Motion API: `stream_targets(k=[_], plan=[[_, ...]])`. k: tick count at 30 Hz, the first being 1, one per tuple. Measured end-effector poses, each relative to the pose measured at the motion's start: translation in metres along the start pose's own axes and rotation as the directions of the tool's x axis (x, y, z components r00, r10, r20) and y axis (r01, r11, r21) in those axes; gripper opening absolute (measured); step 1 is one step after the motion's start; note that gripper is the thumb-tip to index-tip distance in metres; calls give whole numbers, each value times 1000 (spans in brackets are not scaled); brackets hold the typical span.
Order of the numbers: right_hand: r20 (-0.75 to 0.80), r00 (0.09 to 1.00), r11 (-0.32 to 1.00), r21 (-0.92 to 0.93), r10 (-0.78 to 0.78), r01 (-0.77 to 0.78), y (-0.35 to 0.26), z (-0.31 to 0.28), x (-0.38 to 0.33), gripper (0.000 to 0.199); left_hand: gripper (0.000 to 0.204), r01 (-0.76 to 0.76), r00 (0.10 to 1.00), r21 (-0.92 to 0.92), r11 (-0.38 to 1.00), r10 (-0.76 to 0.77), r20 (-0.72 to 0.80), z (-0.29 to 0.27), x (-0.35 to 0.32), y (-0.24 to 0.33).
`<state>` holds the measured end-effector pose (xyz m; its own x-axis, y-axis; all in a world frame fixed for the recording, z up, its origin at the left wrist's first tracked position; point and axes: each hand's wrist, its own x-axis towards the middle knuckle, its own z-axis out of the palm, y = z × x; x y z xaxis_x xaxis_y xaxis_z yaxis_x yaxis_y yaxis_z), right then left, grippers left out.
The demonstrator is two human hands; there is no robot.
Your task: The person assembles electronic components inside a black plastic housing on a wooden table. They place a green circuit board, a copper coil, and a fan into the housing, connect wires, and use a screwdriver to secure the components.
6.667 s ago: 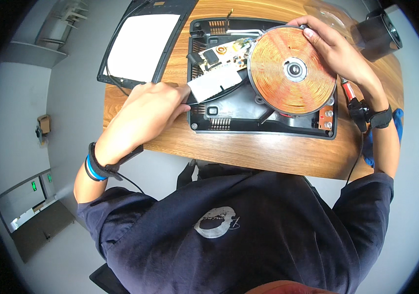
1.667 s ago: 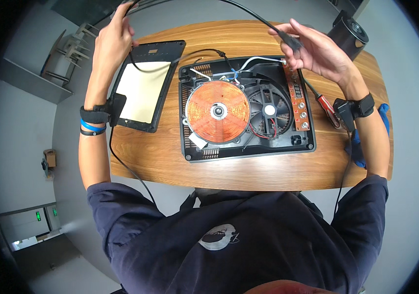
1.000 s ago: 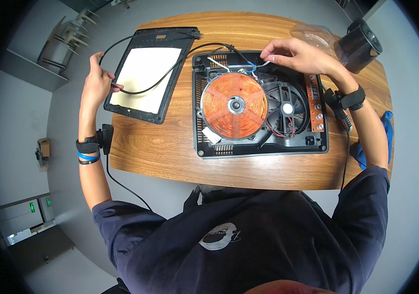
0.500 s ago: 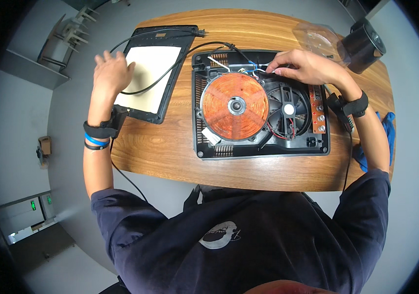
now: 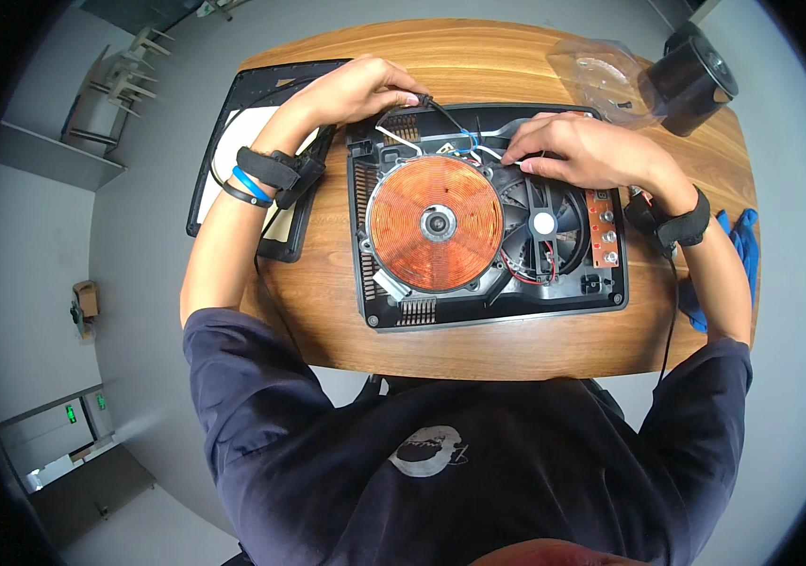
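An opened induction cooker base (image 5: 492, 313) lies before me, showing a round copper coil (image 5: 398, 226), a black fan (image 5: 543, 224) and an orange control board (image 5: 604, 231). At the far edge of the base, my left hand (image 5: 360, 91) is closed on the black power cord (image 5: 427, 101), close to where it splits into thinner wires. My right hand (image 5: 577, 151) reaches over the fan's far side. Its thumb and fingers pinch a white wire (image 5: 490, 152) beside a blue one. Exactly where the wire ends between the fingertips is hidden.
To the left, partly under my left forearm, is a black panel (image 5: 203, 193) with a cream sheet (image 5: 230, 141). A clear plastic container (image 5: 601, 80) and a black cup-shaped vessel (image 5: 695, 87) stand at the far right of the wooden table (image 5: 478, 47). Blue cloth (image 5: 745, 253) lies on the right edge.
My left hand has moved right from over the panel and closed on the power cord. The right hand keeps its pinch. Cooker base and panel appear slightly further left in view.
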<state>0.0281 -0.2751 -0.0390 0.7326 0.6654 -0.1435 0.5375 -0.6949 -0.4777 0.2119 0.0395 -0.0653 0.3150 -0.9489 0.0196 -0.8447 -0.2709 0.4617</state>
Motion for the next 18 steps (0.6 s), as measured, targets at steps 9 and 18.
stream_targets(k=[9,18], plan=[[82,996,1000,-22,20,-19,-4,-10,7,33,28,126,970,43,991,-114,-212,-22,-68,42],[69,998,998,-55,-7,11,-13,-12,22,30,24,288,908,-63,956,-293,-301,17,-107,50]])
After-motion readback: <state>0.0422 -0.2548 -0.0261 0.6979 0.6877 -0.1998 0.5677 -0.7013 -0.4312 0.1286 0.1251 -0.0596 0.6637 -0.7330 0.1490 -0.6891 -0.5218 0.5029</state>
